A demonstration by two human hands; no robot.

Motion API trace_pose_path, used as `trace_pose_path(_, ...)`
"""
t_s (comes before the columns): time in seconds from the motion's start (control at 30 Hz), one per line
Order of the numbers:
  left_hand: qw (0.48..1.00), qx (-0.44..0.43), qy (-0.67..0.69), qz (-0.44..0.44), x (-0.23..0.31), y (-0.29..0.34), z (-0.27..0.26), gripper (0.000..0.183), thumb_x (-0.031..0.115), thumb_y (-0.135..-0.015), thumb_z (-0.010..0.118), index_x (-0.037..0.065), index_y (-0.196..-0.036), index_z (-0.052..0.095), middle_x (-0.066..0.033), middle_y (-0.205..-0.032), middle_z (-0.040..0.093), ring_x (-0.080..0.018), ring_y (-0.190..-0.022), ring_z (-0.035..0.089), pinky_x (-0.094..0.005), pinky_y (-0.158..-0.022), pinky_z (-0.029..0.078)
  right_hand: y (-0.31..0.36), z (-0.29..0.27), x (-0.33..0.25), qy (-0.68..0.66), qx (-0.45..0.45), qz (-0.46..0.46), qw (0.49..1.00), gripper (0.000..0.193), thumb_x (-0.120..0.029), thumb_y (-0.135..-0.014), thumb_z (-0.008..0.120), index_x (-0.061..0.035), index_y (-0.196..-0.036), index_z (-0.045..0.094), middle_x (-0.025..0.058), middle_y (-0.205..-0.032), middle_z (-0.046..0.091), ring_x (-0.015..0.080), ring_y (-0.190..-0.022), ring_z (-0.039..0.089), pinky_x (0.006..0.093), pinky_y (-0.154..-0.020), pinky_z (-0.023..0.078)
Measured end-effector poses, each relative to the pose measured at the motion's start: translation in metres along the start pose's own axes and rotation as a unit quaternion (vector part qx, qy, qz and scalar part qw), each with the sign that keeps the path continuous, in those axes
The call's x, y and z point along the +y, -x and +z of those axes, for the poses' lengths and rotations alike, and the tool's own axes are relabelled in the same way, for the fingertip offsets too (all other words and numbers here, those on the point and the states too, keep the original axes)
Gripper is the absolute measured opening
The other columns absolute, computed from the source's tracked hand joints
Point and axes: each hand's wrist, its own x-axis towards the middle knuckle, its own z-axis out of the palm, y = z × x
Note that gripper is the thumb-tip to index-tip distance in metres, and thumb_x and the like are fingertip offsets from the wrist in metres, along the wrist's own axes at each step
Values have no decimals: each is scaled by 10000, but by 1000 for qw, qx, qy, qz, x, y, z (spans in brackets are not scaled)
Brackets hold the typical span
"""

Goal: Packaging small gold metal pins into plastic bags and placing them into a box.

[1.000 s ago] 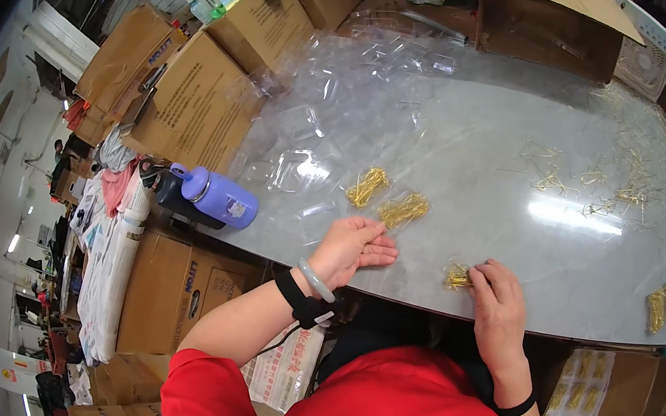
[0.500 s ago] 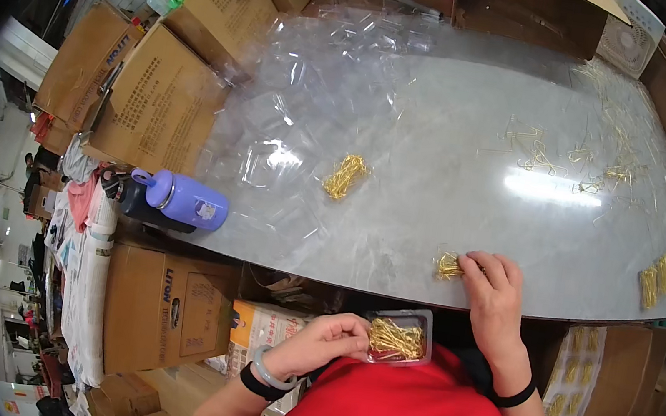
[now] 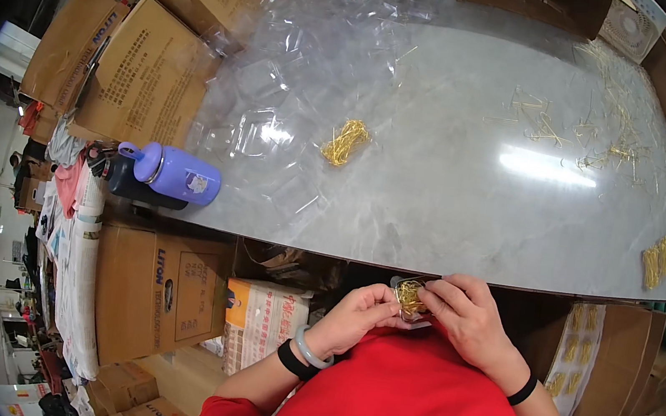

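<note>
In front of my red shirt, just below the table's near edge, is a small clear plastic tray (image 3: 417, 323) mostly covered by my hands. My left hand (image 3: 358, 316) pinches its left side between thumb and fingers. Bent gold wire hooks (image 3: 407, 295) fill it and show between both hands. With curled fingers, my right hand (image 3: 463, 316) grips hooks at the tray's right side; its fingertips are partly hidden among them. A loose bundle of gold hooks (image 3: 347, 142) lies on the grey table (image 3: 435, 196), ahead of my left hand.
Many clear plastic trays (image 3: 280, 100) cover the table's left part. Scattered hooks (image 3: 610, 148) lie far right, with neat bundles (image 3: 663, 260) near the right edge. A purple bottle (image 3: 182, 175) and a dark one lie at the left edge. Cardboard boxes (image 3: 149, 74) line the left side.
My right hand has moved from the table to the tray, bringing the small hook bundle from the near edge. My left hand and the tray have risen slightly, with the tray now tilted.
</note>
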Motion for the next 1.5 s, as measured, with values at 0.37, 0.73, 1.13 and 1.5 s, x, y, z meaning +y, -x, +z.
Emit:
trace_pose_path(0.37, 973, -19, -158, 166, 42, -5, 28, 106, 43, -1027, 559, -13, -1109, 520, -78, -1046, 615, -127, -936, 631, -284, -882, 534, -21, -17, 2, 19, 115, 27, 993, 400, -25, -753, 691, -48, -1153, 688, 62, -1132, 665, 263, -1051, 600, 391, -897, 498)
trace_pose_path(0.73, 588, 201, -655, 430, 46, -31, 46, 400, 93, -976, 608, -25, -1358, 579, -218, -1309, 628, -370, -1045, 621, -430, -918, 482, -35, -7, 26, 33, 161, 81, 983, 386, 33, -763, 671, -23, -1145, 673, 79, -1132, 663, 291, -1045, 606, 395, -907, 506)
trace_pose_path(1.13, 593, 143, -640, 468, 42, -52, 47, 494, 162, -970, 617, -49, -1395, 482, -228, -1480, 454, -426, -1374, 417, -536, -1151, 322, -24, -14, 31, -35, 213, 136, 967, 455, 8, -861, 688, -15, -1306, 592, 170, -1220, 627, 355, -1099, 607, 425, -959, 502)
trace_pose_path(1.5, 569, 76, -686, 446, 40, -78, 49, 557, 172, -967, 603, -53, -1444, 425, -236, -1492, 425, -432, -1390, 409, -552, -1181, 299, -4, -12, 14, -51, 223, 209, 951, 409, 36, -890, 626, 27, -1295, 573, 215, -1220, 634, 411, -1159, 591, 489, -1020, 455)
